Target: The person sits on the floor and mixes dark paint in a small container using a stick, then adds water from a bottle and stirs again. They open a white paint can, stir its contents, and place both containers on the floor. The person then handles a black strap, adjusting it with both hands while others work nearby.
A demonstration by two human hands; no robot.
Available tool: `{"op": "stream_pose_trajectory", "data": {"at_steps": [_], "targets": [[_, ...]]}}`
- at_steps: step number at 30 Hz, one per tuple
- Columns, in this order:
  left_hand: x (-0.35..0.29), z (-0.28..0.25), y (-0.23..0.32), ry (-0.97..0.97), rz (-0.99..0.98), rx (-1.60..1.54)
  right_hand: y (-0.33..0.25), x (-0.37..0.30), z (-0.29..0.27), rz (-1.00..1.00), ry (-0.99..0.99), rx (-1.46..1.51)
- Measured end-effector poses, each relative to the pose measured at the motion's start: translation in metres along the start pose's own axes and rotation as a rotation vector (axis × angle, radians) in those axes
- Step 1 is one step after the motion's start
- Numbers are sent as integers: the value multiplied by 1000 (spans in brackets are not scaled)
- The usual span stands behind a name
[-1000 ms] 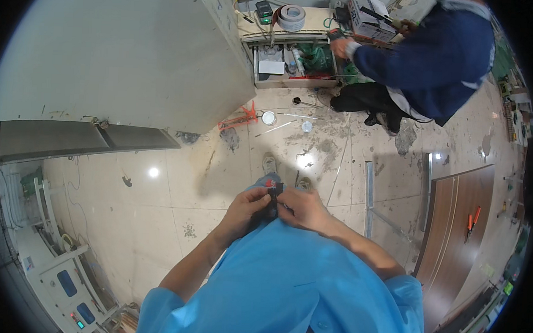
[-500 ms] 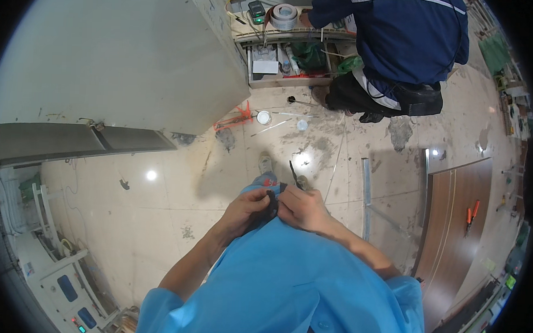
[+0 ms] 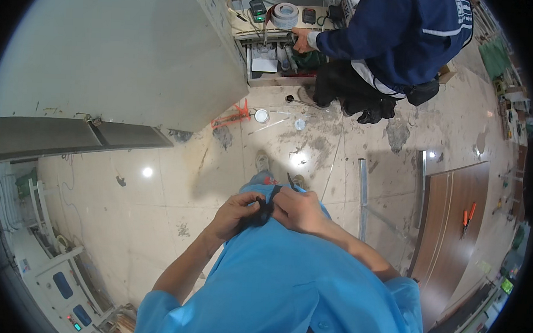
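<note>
In front of my waist, against my blue shirt [image 3: 274, 256], both hands are closed on a black, soft-looking strip [image 3: 264, 213]. My left hand [image 3: 236, 214] pinches its bunched left part between thumb and fingers. On the other side my right hand [image 3: 300, 209] grips it with curled fingers, close beside the left. A thin dark end [image 3: 291, 180] sticks up beyond the right hand; whether it belongs to the same strip I cannot tell. The fingertips of the right hand are partly hidden.
Ahead, a co-worker in navy [image 3: 390, 47] bends over an open drawer [image 3: 276, 79]. An orange caulking gun [image 3: 233, 114] and a white round container [image 3: 261, 115] lie on the floor. At right is a brown panel [image 3: 448, 228] with orange-handled pliers [image 3: 468, 218]; a big grey cabinet [image 3: 117, 53] stands left.
My left hand has shifted slightly left, and more of the black strip shows between my hands. The co-worker has moved right and now reaches a hand into the drawer.
</note>
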State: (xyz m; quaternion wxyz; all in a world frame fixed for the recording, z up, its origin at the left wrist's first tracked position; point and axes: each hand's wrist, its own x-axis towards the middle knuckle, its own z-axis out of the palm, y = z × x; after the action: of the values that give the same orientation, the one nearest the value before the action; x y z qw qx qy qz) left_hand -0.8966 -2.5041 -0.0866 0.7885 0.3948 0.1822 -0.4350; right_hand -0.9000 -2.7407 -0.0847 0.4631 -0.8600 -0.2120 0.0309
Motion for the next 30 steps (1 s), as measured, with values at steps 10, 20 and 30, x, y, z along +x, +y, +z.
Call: {"op": "stream_pose_trajectory", "data": {"at_steps": [10, 20, 30], "targets": [[-1, 18, -1, 89, 17, 37, 2, 2, -7, 144, -56, 165], [-3, 27, -8, 8, 21, -2, 4, -11, -3, -43, -34, 42], [-7, 26, -17, -9, -16, 85, 9, -26, -9, -109, -47, -128]]}}
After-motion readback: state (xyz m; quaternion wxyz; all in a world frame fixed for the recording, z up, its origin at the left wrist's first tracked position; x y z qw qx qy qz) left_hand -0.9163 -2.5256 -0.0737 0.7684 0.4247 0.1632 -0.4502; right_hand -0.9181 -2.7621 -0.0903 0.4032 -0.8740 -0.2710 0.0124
